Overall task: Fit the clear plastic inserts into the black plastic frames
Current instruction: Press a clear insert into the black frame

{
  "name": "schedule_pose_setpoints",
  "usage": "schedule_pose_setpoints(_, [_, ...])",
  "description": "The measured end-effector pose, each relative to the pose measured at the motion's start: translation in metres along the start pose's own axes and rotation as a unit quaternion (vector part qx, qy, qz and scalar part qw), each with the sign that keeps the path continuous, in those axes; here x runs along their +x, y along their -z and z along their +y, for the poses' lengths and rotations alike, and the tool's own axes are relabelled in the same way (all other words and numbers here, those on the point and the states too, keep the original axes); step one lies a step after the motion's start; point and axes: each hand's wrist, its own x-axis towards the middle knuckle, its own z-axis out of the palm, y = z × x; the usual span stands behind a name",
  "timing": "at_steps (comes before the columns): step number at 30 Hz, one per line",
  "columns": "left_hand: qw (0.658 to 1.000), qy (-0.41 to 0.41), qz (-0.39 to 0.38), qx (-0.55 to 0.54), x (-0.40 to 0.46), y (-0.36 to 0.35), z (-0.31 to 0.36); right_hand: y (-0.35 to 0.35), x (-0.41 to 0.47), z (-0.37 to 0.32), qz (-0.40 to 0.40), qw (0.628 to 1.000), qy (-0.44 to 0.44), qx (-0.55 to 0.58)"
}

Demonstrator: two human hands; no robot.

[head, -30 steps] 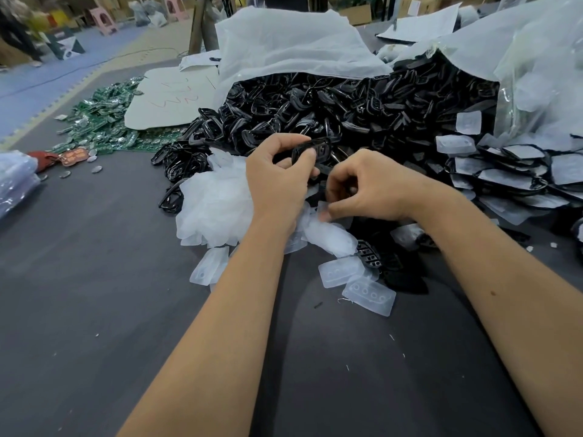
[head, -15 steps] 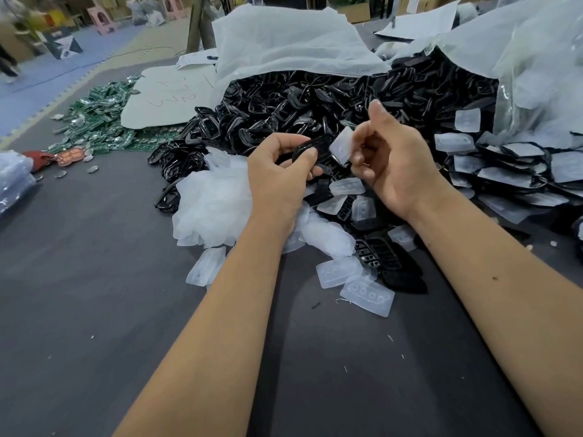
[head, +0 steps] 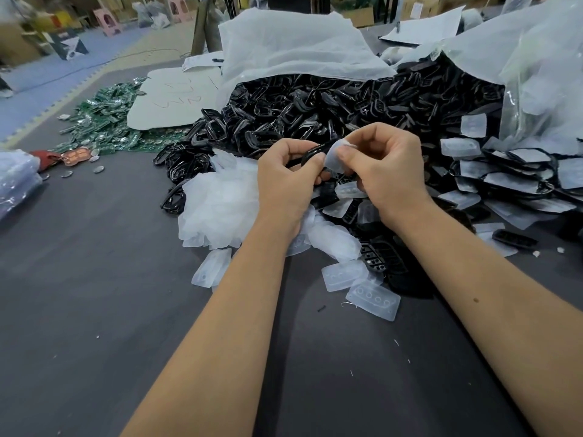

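Observation:
My left hand (head: 285,178) grips a black plastic frame (head: 312,152) above the table, fingers curled round its edge. My right hand (head: 383,167) pinches a clear plastic insert (head: 334,160) between thumb and fingers and holds it against the frame. Much of the frame is hidden by my fingers. Below my hands lie a heap of clear inserts (head: 220,203) and several loose ones (head: 372,298). A big pile of black frames (head: 315,111) spills from a white bag behind my hands.
Fitted frames with inserts (head: 511,181) are stacked at the right. Green circuit boards (head: 101,127) and a white card (head: 170,99) lie at the far left. A plastic bag (head: 15,181) sits at the left edge. The grey table (head: 94,294) stretches toward me.
My right hand picked a clear insert from the heap, lifted it high, then brought it down and left against the frame in my left hand. The left hand stayed nearly still.

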Motion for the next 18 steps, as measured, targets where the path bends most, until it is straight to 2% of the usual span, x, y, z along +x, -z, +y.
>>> schedule_pose_setpoints(3, [1.000, -0.004, 0.001, -0.010, -0.0006, 0.0004, 0.0006, 0.0025, 0.0022, 0.0018, 0.015, 1.000, 0.000, -0.022])
schedule_pose_setpoints(11, [1.000, 0.006, -0.011, -0.022, -0.0025, -0.0002, 0.0037, 0.0055, 0.0050, -0.0002, 0.014, 0.988, -0.068, 0.139])
schedule_pose_setpoints(18, [0.998, 0.017, -0.023, -0.052, -0.0026, -0.0005, 0.0044, 0.0032, 0.0060, 0.0074, 0.041, 0.998, -0.033, 0.033])
